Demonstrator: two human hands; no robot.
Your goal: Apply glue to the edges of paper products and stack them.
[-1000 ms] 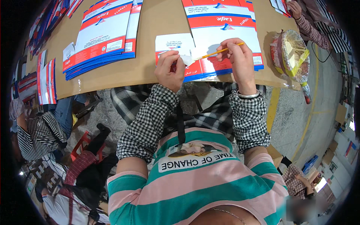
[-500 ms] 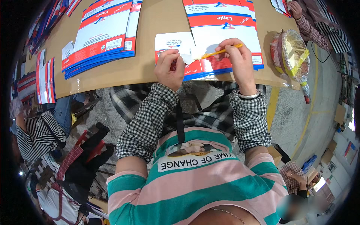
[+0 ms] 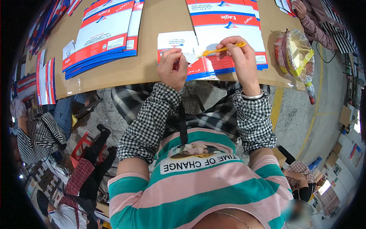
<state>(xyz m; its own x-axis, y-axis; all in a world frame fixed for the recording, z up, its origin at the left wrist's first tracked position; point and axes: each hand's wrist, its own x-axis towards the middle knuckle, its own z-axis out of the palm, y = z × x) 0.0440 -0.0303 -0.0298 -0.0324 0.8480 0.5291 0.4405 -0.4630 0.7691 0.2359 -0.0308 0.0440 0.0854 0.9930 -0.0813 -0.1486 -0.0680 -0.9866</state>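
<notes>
My right hand [image 3: 241, 57] is closed on a small yellow brush [image 3: 219, 50], held nearly level with its white-coated head pointing left. The brush head is at a small white flap [image 3: 190, 58] of a flat printed carton. My left hand [image 3: 172, 68] has its fingers pinched together at that flap's left end. Beneath both hands lies a pile of flat red, white and blue cartons [image 3: 228, 36] at the table's near edge. Whether the bristles press on the flap or hover just over it is hard to tell.
A plastic-wrapped tub [image 3: 284, 53] with cream-coloured paste stands on the table [image 3: 162, 17] to the right. Another stack of flat cartons [image 3: 103, 32] lies to the left. A co-worker's hand [image 3: 300, 9] shows at the far right; other people sit behind and to the left.
The brush and my right hand have shifted slightly, the brush head now whiter and more visible. My left hand stays at the flap. People in the background have moved.
</notes>
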